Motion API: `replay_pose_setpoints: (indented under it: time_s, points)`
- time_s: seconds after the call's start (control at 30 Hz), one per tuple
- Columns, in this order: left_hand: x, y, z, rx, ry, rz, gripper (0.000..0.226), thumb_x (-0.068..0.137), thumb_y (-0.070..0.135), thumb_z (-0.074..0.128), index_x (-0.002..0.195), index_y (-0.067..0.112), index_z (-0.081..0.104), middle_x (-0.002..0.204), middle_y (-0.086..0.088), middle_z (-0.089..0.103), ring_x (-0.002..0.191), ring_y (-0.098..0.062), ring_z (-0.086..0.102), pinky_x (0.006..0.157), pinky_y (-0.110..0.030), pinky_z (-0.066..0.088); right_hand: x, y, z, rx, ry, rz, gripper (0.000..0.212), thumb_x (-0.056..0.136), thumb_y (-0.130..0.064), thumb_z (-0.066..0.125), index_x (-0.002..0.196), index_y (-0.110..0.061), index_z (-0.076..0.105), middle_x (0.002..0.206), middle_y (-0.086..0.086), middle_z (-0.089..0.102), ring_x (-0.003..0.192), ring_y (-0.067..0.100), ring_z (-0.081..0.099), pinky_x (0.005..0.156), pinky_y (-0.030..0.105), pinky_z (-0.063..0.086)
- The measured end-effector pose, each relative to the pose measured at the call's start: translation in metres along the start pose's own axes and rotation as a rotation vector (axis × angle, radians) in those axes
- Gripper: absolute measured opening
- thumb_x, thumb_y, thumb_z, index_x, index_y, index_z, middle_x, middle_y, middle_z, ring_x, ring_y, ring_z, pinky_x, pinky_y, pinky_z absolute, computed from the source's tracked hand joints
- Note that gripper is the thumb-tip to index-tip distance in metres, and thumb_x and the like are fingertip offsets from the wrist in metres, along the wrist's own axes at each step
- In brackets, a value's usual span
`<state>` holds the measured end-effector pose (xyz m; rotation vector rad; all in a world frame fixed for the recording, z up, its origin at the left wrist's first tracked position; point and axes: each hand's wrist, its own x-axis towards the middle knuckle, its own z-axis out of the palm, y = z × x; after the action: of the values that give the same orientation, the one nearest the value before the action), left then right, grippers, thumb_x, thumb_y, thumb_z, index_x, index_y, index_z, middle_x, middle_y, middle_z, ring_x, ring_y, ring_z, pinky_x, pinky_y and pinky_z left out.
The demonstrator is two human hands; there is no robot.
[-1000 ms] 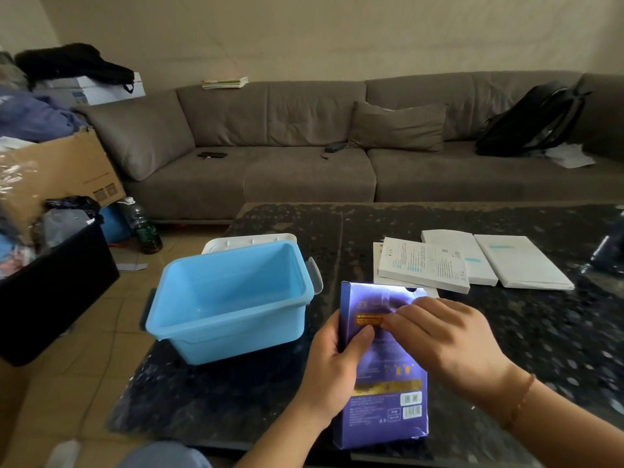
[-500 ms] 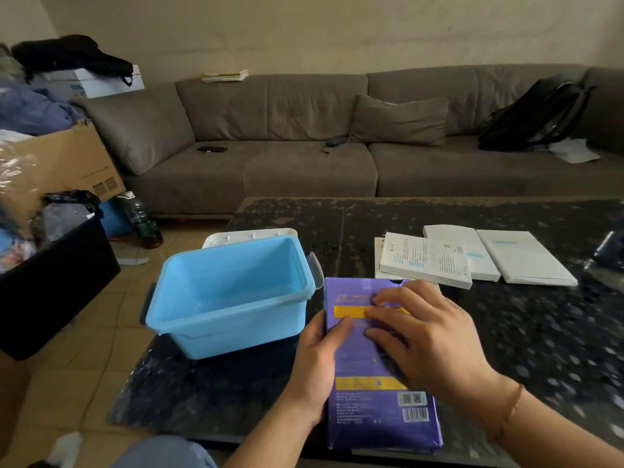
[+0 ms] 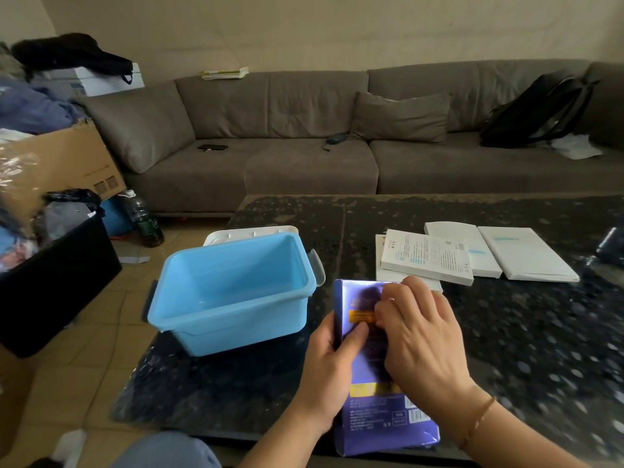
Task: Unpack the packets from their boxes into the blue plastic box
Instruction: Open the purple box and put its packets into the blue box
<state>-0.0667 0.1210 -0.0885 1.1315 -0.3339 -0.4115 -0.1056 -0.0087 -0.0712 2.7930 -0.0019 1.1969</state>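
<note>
A purple carton (image 3: 363, 363) is held upright over the near edge of the dark speckled table (image 3: 526, 332). The left hand (image 3: 329, 376) is wrapped round its left side, thumb pressed on the front face. The right hand (image 3: 422, 336) is laid across the front, fingertips bunched at the orange label strip (image 3: 362, 315) near the top; whether a flap or seal is actually pinched cannot be told. The carton is judged unopened.

The blue plastic box (image 3: 233, 288) is seen just left of the carton, empty, with a white lid (image 3: 250, 231) behind it. White flat boxes (image 3: 472, 255) are stacked further back.

Risks noted:
- The seal may be torn roughly, so packets could be ripped or spilled to the floor, the carton being held at the table's edge.
- The blue box, set near the table's left edge, could be knocked off by the left forearm.
</note>
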Motion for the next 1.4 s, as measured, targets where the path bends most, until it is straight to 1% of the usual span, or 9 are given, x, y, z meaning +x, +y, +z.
replay_pose_setpoints:
  time_s: [0.37,0.53,0.63,0.73,0.9,1.0,1.13,1.27,1.4]
  points:
    - [-0.007,0.004,-0.01,0.056,-0.039,-0.101,0.014,0.085,0.021,0.067,0.098,0.017,0.074,0.102,-0.017,0.074,0.091,-0.029,0.071,0.079,-0.036,0.057,0.002,0.012,-0.003,0.162,-0.097,0.153,0.014,0.074,-0.018,0.038,0.079,-0.02,0.051,0.094,-0.003,0.054,0.082,0.026,0.048,0.067,0.034,0.03]
    - [-0.007,0.004,-0.015,-0.004,-0.03,-0.143,0.014,0.085,0.017,0.07,0.098,0.014,0.075,0.104,-0.02,0.073,0.091,-0.032,0.071,0.078,-0.038,0.058,-0.013,0.019,-0.001,0.579,-0.041,0.266,0.017,0.095,-0.028,0.041,0.096,-0.023,0.057,0.104,-0.012,0.058,0.092,0.018,0.056,0.076,0.04,0.048]
    - [-0.006,0.003,-0.017,-0.025,-0.02,-0.137,0.021,0.081,0.021,0.066,0.098,0.012,0.074,0.104,-0.022,0.072,0.092,-0.033,0.069,0.081,-0.042,0.056,-0.019,0.018,-0.001,0.519,-0.08,0.216,0.036,0.088,-0.047,0.056,0.109,-0.019,0.067,0.118,-0.007,0.061,0.109,0.019,0.059,0.088,0.039,0.05]
    - [-0.006,0.001,-0.017,-0.018,-0.021,-0.134,0.022,0.081,0.022,0.066,0.1,0.012,0.074,0.105,-0.023,0.072,0.092,-0.036,0.068,0.084,-0.046,0.054,-0.021,0.015,0.004,0.45,-0.056,0.188,0.037,0.081,-0.049,0.067,0.104,-0.02,0.074,0.122,-0.004,0.064,0.116,0.023,0.058,0.093,0.043,0.049]
    - [-0.005,0.001,-0.019,-0.01,-0.067,-0.118,0.023,0.083,0.019,0.065,0.103,0.011,0.074,0.107,-0.022,0.072,0.094,-0.033,0.069,0.082,-0.039,0.056,-0.012,0.01,0.0,0.566,-0.012,0.277,0.005,0.078,-0.028,0.073,0.077,-0.023,0.074,0.11,-0.011,0.067,0.105,0.019,0.062,0.085,0.045,0.051]
    - [-0.007,0.004,-0.026,0.021,-0.126,-0.111,0.027,0.08,0.026,0.072,0.103,0.013,0.074,0.106,-0.019,0.072,0.095,-0.032,0.068,0.085,-0.04,0.055,-0.003,0.011,-0.009,0.708,-0.098,0.426,0.014,0.08,-0.016,0.075,0.076,-0.028,0.07,0.097,-0.019,0.071,0.092,0.007,0.067,0.083,0.03,0.051]
    - [-0.008,0.008,-0.042,0.019,-0.235,-0.175,0.033,0.082,0.026,0.071,0.11,0.01,0.07,0.107,-0.019,0.069,0.103,-0.037,0.065,0.093,-0.047,0.051,0.027,0.023,-0.029,0.895,-0.29,0.676,0.013,0.09,-0.009,0.065,0.08,-0.017,0.066,0.068,-0.005,0.074,0.064,0.007,0.07,0.063,0.017,0.053]
    - [-0.009,0.008,-0.05,-0.083,-0.328,-0.181,0.036,0.088,0.018,0.067,0.12,0.002,0.064,0.112,-0.023,0.066,0.11,-0.041,0.059,0.099,-0.053,0.045,0.05,0.037,-0.039,1.191,-0.517,0.88,0.009,0.095,-0.011,0.06,0.089,-0.007,0.066,0.073,0.011,0.074,0.062,0.026,0.07,0.052,0.025,0.051]
    - [-0.007,0.01,-0.05,-0.166,-0.412,-0.18,0.041,0.089,0.017,0.069,0.125,0.001,0.06,0.116,-0.022,0.065,0.112,-0.041,0.058,0.098,-0.052,0.045,0.048,0.044,-0.026,1.468,-0.621,1.115,0.006,0.091,-0.007,0.06,0.089,-0.006,0.066,0.074,0.014,0.069,0.057,0.022,0.065,0.051,0.026,0.051]
